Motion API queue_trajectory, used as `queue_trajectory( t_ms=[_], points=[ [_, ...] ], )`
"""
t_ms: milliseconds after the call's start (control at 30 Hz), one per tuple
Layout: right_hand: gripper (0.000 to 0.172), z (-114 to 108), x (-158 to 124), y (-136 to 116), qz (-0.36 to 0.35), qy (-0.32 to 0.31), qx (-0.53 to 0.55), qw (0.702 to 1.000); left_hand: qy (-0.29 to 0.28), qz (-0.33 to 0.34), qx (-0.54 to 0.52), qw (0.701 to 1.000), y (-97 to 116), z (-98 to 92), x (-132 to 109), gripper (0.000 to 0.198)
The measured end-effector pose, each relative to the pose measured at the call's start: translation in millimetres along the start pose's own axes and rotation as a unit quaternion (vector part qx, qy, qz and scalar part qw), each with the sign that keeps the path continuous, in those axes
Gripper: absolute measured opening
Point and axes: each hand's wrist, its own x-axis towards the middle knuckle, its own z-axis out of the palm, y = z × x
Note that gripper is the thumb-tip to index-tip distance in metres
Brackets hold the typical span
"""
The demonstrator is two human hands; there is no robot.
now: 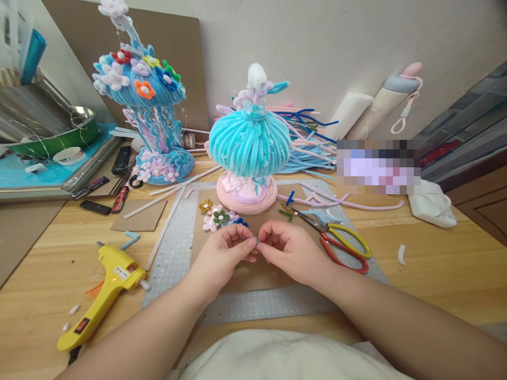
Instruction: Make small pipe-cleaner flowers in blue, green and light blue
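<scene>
My left hand (225, 256) and my right hand (291, 253) meet above a brown cardboard sheet (245, 279). Between thumbs and fingers, both pinch a small blue-grey piece (257, 240), mostly hidden by the fingertips. Just beyond my left hand lie several fuzzy pipe-cleaner flowers (220, 217) in pink, green, gold and blue. Behind the hands stands a pipe-cleaner ornament with a turquoise ribbed dome (249, 142) on a round pink base (237, 205). Scissors (344, 245) with yellow and red handles lie right of my right hand, beside short pipe-cleaner offcuts (288, 208).
A yellow hot glue gun (114, 285) lies on the left. A taller blue flowered ornament (144, 95) stands back left, near markers (120, 199). Bundled pipe cleaners (309, 153) spread behind the turquoise dome. A grey cutting mat (170, 274) lies under the cardboard; a white case (431, 203) sits right.
</scene>
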Motion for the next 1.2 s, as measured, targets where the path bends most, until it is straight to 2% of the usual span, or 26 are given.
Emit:
queue_trajectory(
  t_ms=[100,167,267,367,600,867,1033,1200],
  points=[
    [0.006,-2.1,0.6,-2.2,-0.001,-0.011,-0.014,1.0,-0.01,-0.031,-0.006,0.999,1.3,-0.4,-0.1,0.017],
    [0.006,-4.7,2.0,-4.0,0.038,-0.036,0.024,0.998,-0.015,-0.04,0.019,0.999,3.1,-1.3,-0.7,0.015],
    [0.004,-9.1,5.1,-4.8,0.118,-0.11,0.115,0.98,-0.029,-0.056,0.042,0.997,5.5,-2.4,-2.0,0.012],
    [0.003,-11.2,7.5,-4.4,0.138,-0.15,0.154,0.967,-0.035,-0.077,0.032,0.996,5.8,-1.9,-2.8,0.013],
    [0.011,-5.3,4.1,-4.5,0.104,-0.115,0.068,0.986,0.004,-0.07,0.089,0.994,1.0,0.7,-1.0,0.012],
    [0.008,-7.2,2.6,-0.6,0.1,-0.127,0.011,0.987,0.01,-0.072,0.109,0.991,-1.6,0.8,2.6,0.008],
    [0.006,-8.1,4.8,-4.5,0.144,-0.122,0.107,0.976,-0.007,-0.039,0.08,0.996,0.1,1.1,1.8,0.01],
    [0.01,-5.7,7.2,-0.6,0.199,-0.1,0.254,0.941,-0.007,-0.008,0.039,0.999,1.7,1.5,1.0,0.013]
  ],
)
